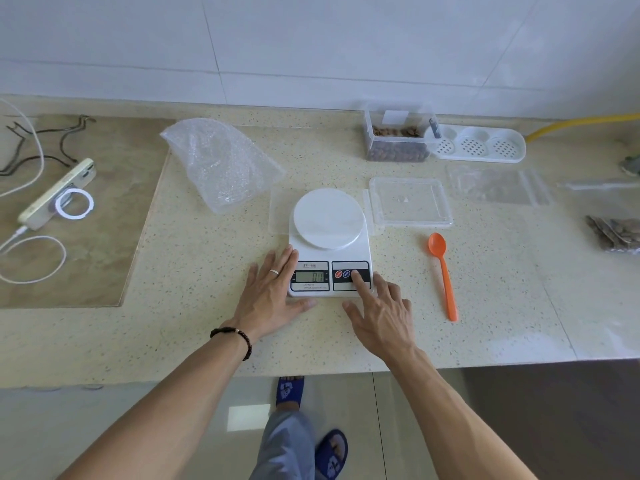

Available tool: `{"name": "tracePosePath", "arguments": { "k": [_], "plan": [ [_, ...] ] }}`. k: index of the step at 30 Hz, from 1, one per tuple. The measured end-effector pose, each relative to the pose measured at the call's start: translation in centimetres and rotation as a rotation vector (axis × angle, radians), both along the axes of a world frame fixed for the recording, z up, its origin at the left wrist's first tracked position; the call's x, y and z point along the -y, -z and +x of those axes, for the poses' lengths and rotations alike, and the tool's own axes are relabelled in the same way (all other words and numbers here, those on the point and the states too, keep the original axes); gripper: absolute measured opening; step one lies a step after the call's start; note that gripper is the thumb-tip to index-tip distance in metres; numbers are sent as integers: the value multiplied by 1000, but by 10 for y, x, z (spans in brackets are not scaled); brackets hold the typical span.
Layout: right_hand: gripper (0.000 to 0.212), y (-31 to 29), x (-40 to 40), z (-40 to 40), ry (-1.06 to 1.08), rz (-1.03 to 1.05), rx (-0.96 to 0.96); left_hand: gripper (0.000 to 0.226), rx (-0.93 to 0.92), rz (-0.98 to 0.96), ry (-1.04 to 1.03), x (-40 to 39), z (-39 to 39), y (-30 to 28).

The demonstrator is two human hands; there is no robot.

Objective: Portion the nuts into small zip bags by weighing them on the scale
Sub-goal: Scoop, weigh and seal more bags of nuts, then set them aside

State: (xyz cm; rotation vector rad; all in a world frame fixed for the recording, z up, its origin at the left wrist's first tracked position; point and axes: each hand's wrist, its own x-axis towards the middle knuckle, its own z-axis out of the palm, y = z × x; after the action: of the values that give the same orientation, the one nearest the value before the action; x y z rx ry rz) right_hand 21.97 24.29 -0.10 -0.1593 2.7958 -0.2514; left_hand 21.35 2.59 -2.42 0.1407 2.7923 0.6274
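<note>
A white digital scale (329, 220) with an empty round platform stands mid-counter; its display is lit. My left hand (273, 292) lies flat against the scale's left side, fingers straight. My right hand (381, 313) presses its index fingertip on a button at the scale's right panel. A clear tub of nuts (396, 147) stands open at the back right, its lid (408, 202) lying flat beside the scale. An orange spoon (443, 271) lies right of the scale. Clear zip bags (498, 185) lie further right, and a filled bag of nuts (616, 233) sits at the right edge.
Bubble wrap (221, 164) lies crumpled left of the scale. A phone (59, 195) on a white cable rests on the brown inset at far left. A white perforated tray (481, 143) and a yellow hose (581, 123) sit at the back right. The counter's front edge runs below my wrists.
</note>
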Motion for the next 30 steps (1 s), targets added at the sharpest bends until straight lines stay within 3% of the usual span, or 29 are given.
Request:
{"name": "tracePosePath", "arguments": {
  "k": [7,13,21,26,30],
  "plan": [
    [59,-10,-7,-12,88,-190,-19,91,-129,-14,68,2,0,-20],
    [44,-18,-41,-30,510,-419,-192,83,-336,-15,220,-21,-47,-44],
    [43,-14,-107,-37,1008,-426,-161,81,-310,84,420,-95,-127,-44],
    [44,-8,-99,-47,1091,-491,-111,84,-260,82,504,-113,-165,-41],
    [13,0,-89,-65,1068,-446,-42,84,-242,76,537,-111,-187,-39]
  ]
}}
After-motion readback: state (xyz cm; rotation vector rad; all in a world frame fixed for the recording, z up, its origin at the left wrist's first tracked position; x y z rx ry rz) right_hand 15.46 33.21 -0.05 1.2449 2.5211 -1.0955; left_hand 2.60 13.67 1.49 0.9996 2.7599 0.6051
